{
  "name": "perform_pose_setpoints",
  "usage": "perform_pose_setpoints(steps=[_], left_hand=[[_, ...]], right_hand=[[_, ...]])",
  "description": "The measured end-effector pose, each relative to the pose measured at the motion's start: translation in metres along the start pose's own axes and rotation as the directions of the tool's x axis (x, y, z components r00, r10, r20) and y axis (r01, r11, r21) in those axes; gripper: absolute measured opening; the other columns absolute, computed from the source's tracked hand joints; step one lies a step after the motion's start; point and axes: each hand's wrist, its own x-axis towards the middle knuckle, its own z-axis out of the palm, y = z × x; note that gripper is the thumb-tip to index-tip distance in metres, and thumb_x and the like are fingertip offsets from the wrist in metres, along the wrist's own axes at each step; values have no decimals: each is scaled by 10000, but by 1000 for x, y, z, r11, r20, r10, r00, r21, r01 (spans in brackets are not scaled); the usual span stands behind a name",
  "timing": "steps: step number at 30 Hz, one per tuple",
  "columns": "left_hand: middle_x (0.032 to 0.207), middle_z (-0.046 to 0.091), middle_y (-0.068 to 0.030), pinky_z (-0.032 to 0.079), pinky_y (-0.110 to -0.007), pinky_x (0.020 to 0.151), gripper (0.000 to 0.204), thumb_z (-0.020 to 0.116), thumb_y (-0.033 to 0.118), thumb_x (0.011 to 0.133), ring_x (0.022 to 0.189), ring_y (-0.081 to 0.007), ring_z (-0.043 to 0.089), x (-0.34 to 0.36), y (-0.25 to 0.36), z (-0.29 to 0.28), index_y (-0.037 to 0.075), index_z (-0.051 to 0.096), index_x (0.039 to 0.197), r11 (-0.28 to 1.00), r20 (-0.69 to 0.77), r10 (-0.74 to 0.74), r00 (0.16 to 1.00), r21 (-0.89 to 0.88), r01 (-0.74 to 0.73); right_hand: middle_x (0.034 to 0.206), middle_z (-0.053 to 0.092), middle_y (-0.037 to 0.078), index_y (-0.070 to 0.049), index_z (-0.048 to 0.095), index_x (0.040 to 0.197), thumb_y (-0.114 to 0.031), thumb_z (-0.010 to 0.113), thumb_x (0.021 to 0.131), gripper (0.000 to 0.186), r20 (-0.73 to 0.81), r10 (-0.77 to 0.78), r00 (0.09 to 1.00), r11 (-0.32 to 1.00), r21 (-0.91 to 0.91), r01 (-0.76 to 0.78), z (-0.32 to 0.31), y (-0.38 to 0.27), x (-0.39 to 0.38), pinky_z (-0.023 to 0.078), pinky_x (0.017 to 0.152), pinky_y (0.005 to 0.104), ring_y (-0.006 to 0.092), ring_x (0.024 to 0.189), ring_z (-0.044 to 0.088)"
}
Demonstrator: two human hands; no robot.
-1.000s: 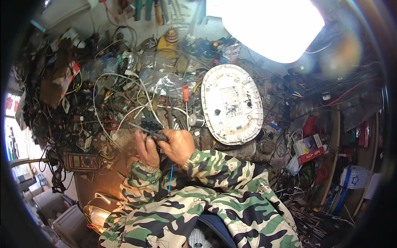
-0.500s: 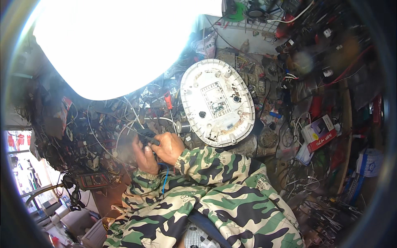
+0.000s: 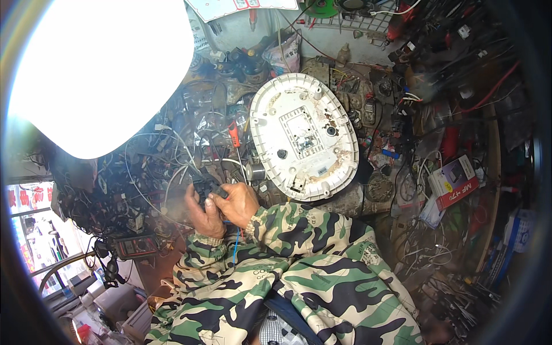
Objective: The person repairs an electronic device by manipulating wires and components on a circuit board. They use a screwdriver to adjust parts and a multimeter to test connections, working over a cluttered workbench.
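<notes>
Black part (image 3: pixel 201 185), 8 o'clock from white oval base (image 3: pixel 317 139): left hand (image 3: pixel 206 217) grips it, right hand (image 3: pixel 241 203) pinches dark piece (image 3: pixel 220 194) against it, tool or not unclear. Likely close two-handed work; next needs steady left grip.

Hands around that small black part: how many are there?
2: the left hand holds the black part from the left; the right hand, nearer the white oval shell, pinches a dark object close by. Some fingers are partly hidden.
</notes>
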Motion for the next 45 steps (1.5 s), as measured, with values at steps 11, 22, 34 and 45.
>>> perform_pose_setpoints(steps=[11,22,34,45], left_hand=[[1166,570,-196,475,-364,911,614,483,392,1013,1027,-237,594,-1,1,2,-76,335,1382,999,62,-26,998,-37,28],[1276,545,-199,425,-389,983,646,268,484,1051,1124,-266,552,-3,-31,-17,-43,413,1395,960,-43,-205,978,-202,192],[1217,566,-194,446,-372,950,597,403,383,1016,1085,-250,568,-11,-25,-20,-92,413,1377,998,-70,57,996,6,-57],[1237,528,-232,444,-392,960,821,376,582,999,1101,-277,557,-10,0,-16,-116,266,1417,995,108,-21,994,-97,32]], right_hand=[[762,715,163,14,713,911,-147,709,823,184,15,54,998,998,16,-54,-9,-4,1,533,655,336,169,688,684],[856,716,44,35,712,978,-19,681,873,122,10,-3,1000,957,291,0,-15,-13,-8,519,696,275,89,785,611],[686,698,160,-21,739,955,-229,683,874,229,135,-21,991,961,-270,58,-5,-23,-14,525,582,363,219,622,704],[705,645,232,-39,724,934,-178,687,791,203,53,-50,997,987,-148,58,-8,-23,-21,528,644,437,405,700,673]])
